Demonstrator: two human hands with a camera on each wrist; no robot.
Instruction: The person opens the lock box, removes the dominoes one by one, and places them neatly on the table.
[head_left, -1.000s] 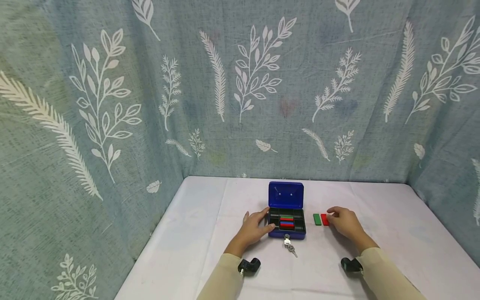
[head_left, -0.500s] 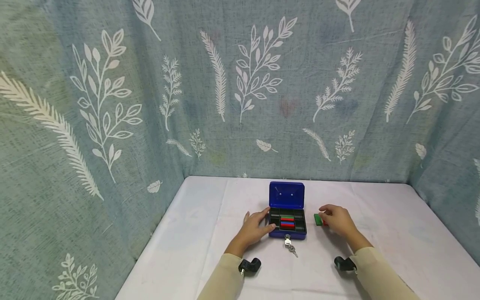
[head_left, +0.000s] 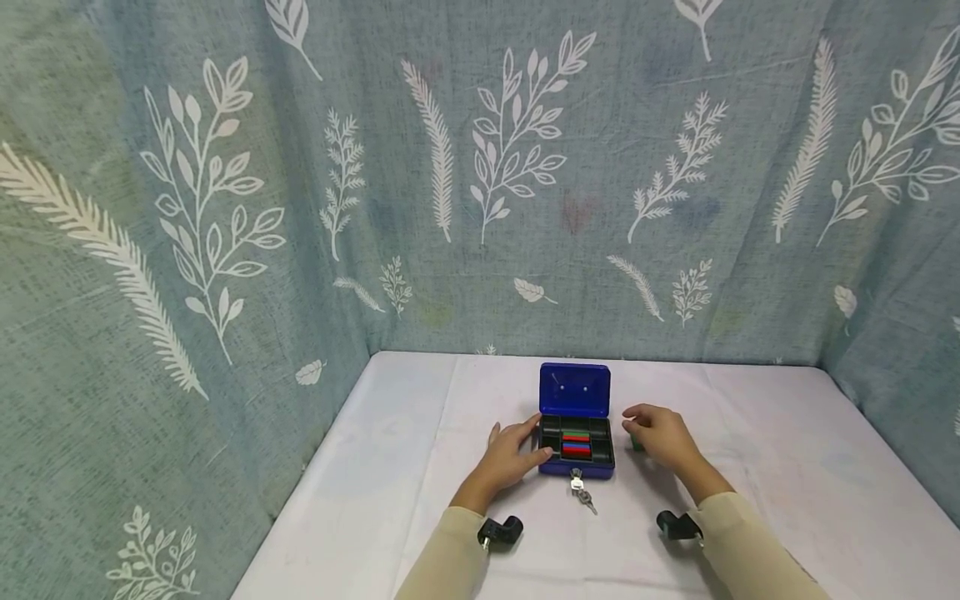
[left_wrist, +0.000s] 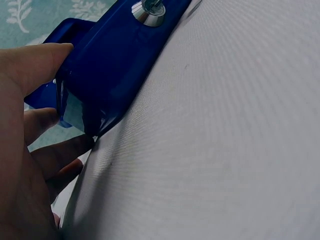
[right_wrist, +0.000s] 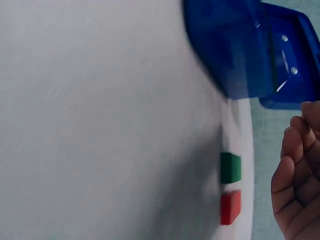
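Observation:
A blue cash box (head_left: 576, 471) stands with its lid (head_left: 575, 389) up. Its black tray holds green and red tiles (head_left: 576, 436) in one middle compartment, blue and red tiles (head_left: 576, 448) in the one nearer me. My left hand (head_left: 508, 457) holds the box's left side, thumb over the rim, fingers along the wall, as the left wrist view shows. My right hand (head_left: 660, 433) hovers right of the box with fingers curled; I cannot tell whether its fingertips hold anything. Beneath it lie a green tile (right_wrist: 230, 168) and a red tile (right_wrist: 230, 207).
Keys (head_left: 581, 493) hang from the lock at the box's front. White cloth covers the table (head_left: 420, 500). A leaf-patterned curtain (head_left: 480, 317) encloses the back and both sides.
My right hand has moved left from beside the red tile, over the green tile and nearer the box. It now covers the red tile in the head view. The left hand stays on the box.

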